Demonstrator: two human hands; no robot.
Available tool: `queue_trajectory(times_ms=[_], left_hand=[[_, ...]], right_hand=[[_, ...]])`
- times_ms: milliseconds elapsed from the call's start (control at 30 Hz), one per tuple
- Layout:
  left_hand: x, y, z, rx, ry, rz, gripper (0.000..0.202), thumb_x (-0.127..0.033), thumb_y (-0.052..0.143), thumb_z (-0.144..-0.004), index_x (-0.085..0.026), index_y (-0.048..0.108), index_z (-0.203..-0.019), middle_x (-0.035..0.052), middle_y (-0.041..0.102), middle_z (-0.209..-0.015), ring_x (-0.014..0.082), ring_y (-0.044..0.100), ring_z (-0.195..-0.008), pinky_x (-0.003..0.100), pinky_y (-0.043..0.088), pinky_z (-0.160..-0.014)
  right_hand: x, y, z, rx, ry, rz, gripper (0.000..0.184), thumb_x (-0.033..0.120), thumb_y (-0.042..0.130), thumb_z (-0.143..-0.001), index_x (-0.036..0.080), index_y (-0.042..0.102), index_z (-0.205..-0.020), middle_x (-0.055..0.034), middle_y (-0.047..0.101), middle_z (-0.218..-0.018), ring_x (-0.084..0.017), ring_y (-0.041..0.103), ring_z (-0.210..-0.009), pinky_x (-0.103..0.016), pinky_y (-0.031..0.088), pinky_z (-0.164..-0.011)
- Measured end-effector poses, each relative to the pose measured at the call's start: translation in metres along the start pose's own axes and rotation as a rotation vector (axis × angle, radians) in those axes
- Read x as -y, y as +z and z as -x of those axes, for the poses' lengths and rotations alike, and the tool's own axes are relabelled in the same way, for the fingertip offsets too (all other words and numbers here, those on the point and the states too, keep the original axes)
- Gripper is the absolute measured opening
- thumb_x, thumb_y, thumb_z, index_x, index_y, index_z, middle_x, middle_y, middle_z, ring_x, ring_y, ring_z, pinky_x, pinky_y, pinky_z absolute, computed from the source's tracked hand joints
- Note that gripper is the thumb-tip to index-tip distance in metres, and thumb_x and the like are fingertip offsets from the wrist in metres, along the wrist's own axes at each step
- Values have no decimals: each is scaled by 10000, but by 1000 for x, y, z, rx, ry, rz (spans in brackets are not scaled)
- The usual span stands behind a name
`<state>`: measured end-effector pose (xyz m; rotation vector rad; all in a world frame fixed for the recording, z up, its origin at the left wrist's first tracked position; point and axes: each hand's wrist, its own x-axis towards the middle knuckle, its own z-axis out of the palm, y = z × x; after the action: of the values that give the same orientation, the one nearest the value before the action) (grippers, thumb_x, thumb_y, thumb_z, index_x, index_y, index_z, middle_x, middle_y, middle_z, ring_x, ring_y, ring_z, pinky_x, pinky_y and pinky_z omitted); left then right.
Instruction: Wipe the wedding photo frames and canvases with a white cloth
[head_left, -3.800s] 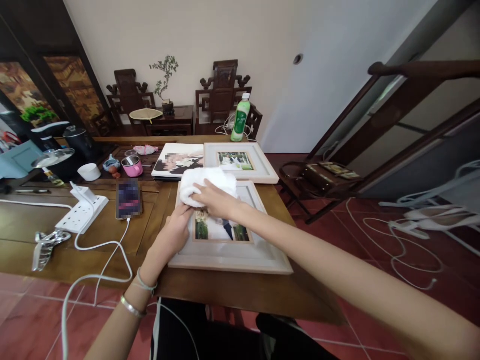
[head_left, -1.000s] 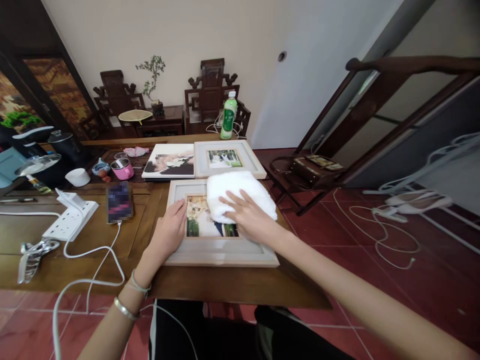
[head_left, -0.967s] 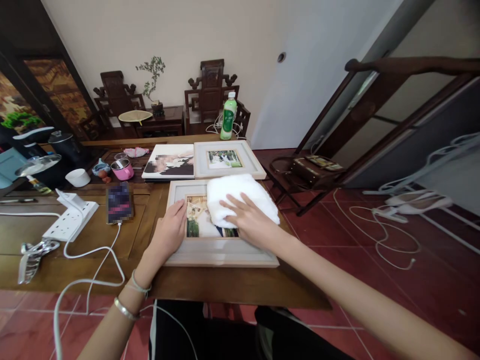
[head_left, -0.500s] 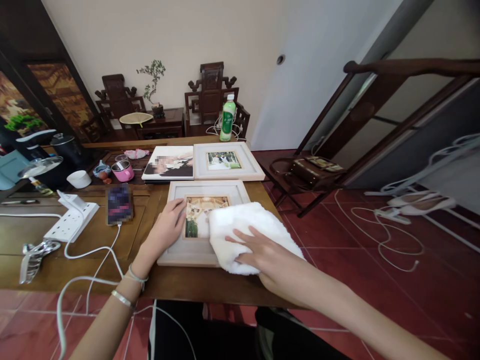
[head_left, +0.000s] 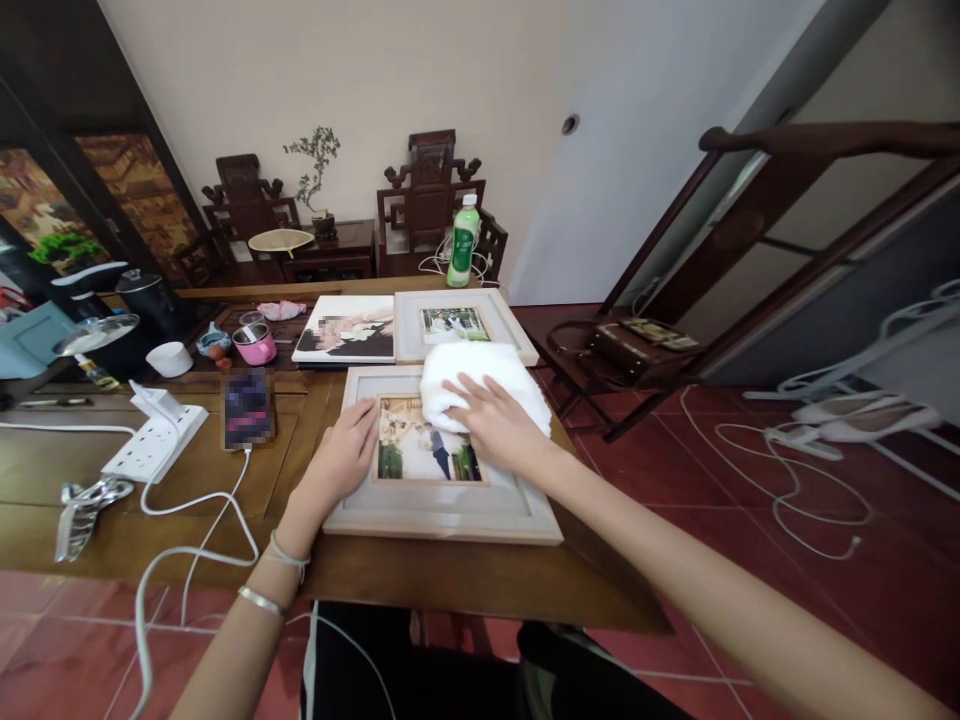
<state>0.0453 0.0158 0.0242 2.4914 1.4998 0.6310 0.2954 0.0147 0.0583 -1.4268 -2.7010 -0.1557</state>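
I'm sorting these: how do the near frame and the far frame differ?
The left hand touches the near frame; no hand is on the far frame. The cloth hides the near frame's upper right corner, but only overlaps the far frame's lower edge in this view. Both frames are pale and lie face up.

The person's bare left hand (head_left: 345,458) lies palm down; the bare right hand (head_left: 501,424), fingers spread, ends a long outstretched forearm (head_left: 660,546).
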Motion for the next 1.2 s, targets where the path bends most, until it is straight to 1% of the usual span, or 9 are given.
queue_trajectory(times_ms=[200,400,500,567,667,800,933,1033,1200], left_hand=[[-4,0,1,1,-32,-1,424,-262,353,-960,-143,463,-1352,130,453,-1430,235,404,-1335,411,358,-1101],[-6,0,1,8,-35,-10,422,-243,331,-964,-124,463,-1347,137,450,-1432,233,396,-1340,402,363,-1096],[-7,0,1,9,-35,-19,423,-242,327,-965,-139,456,-1354,130,443,-1437,232,391,-1344,402,358,-1097],[-7,-1,1,18,-34,-29,427,-236,323,-964,-141,451,-1360,131,440,-1441,233,387,-1347,399,355,-1099],[-7,-1,1,35,-26,-42,439,-225,315,-963,-123,435,-1373,136,431,-1448,238,380,-1351,404,352,-1102],[-5,-1,1,37,-4,-44,442,-227,312,-964,-114,439,-1372,126,430,-1451,235,371,-1357,407,354,-1104],[-3,-1,2,15,0,-32,433,-234,324,-961,-144,454,-1364,109,449,-1440,225,380,-1354,399,361,-1102],[-3,0,2,-2,-2,-15,423,-228,340,-955,-160,471,-1351,103,463,-1432,219,390,-1349,391,365,-1100],[-3,1,1,4,-25,-22,437,-222,356,-947,-121,456,-1360,130,449,-1438,233,392,-1347,399,361,-1101]], right_hand=[[14,1,18,61,-72,-13,514,-57,457,-674,95,669,-1117,-195,448,-1415,-373,296,-1358,-606,225,-1076],[46,-50,74,238,-120,-280,607,-98,392,-597,182,698,-1040,-124,506,-1385,-290,371,-1336,-525,283,-1095],[56,-65,85,288,-110,-356,604,-91,386,-608,227,697,-1017,-98,528,-1365,-268,473,-1264,-470,374,-1052],[58,-61,81,280,-88,-336,630,-88,388,-614,222,679,-1079,-108,535,-1356,-276,474,-1263,-467,391,-1038],[50,-38,57,193,-77,-229,629,-78,402,-624,149,645,-1158,-154,494,-1389,-308,344,-1348,-523,305,-1082],[15,-8,8,72,-5,-94,623,-52,436,-651,115,597,-1229,-161,393,-1463,-321,251,-1387,-554,229,-1102],[-14,2,-21,28,53,-21,585,-31,451,-684,79,585,-1243,-178,360,-1478,-341,223,-1393,-549,210,-1104],[-8,2,-11,86,5,3,574,-44,448,-676,95,617,-1207,-171,383,-1467,-362,238,-1384,-576,206,-1093],[38,-25,42,236,-54,-108,589,-58,425,-655,113,640,-1177,-184,424,-1437,-372,253,-1377,-603,222,-1077]])
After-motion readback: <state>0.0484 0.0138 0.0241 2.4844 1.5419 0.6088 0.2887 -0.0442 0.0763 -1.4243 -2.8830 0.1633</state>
